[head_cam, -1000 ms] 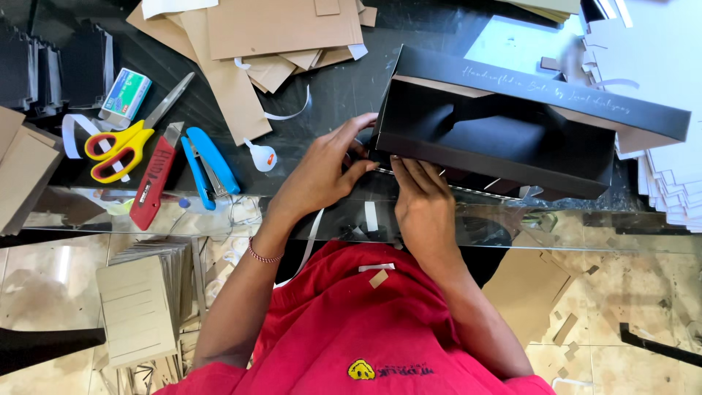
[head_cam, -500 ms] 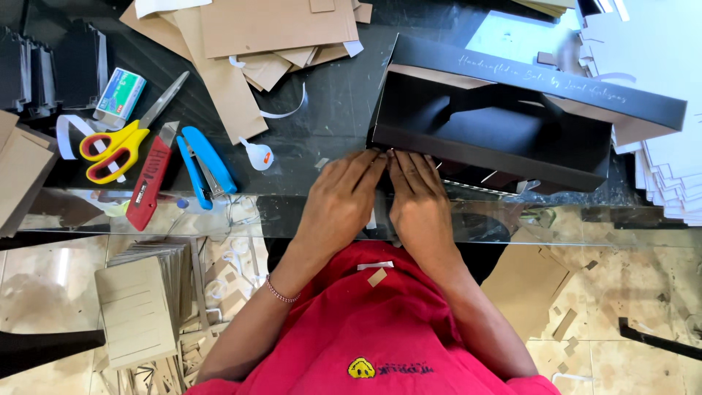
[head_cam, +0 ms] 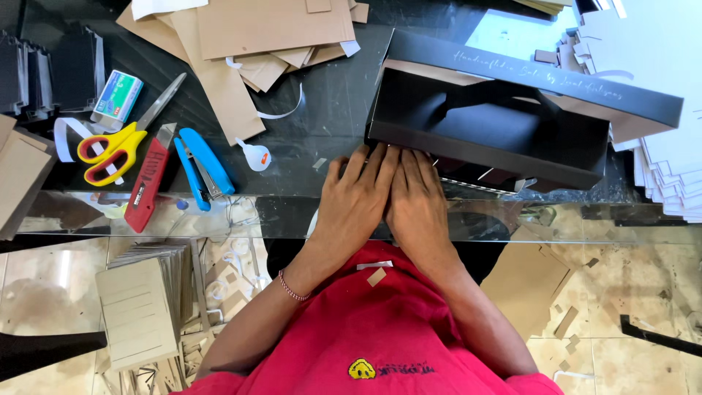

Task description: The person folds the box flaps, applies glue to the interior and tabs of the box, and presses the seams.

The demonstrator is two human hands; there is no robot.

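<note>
A long black cardboard box [head_cam: 504, 121] lies open on its side on the glass table [head_cam: 322, 110], its hollow facing me. My left hand [head_cam: 357, 196] and my right hand [head_cam: 418, 199] lie flat side by side on the glass at the box's near left corner. The fingers are stretched out and together, and their tips touch the box's lower edge. Neither hand grips anything. A thin bracelet sits on my left wrist.
Left of my hands lie a blue stapler [head_cam: 201, 167], a red utility knife [head_cam: 148, 183], yellow-handled scissors [head_cam: 117, 143] and a small staple box [head_cam: 117, 91]. Brown card sheets [head_cam: 256, 36] are at the back, white card stacks [head_cam: 665, 146] at the right, and card scraps on the floor below.
My hands have drawn together and flattened onto the glass at the box's near edge. A second ago the left hand was curled at the box's left end.
</note>
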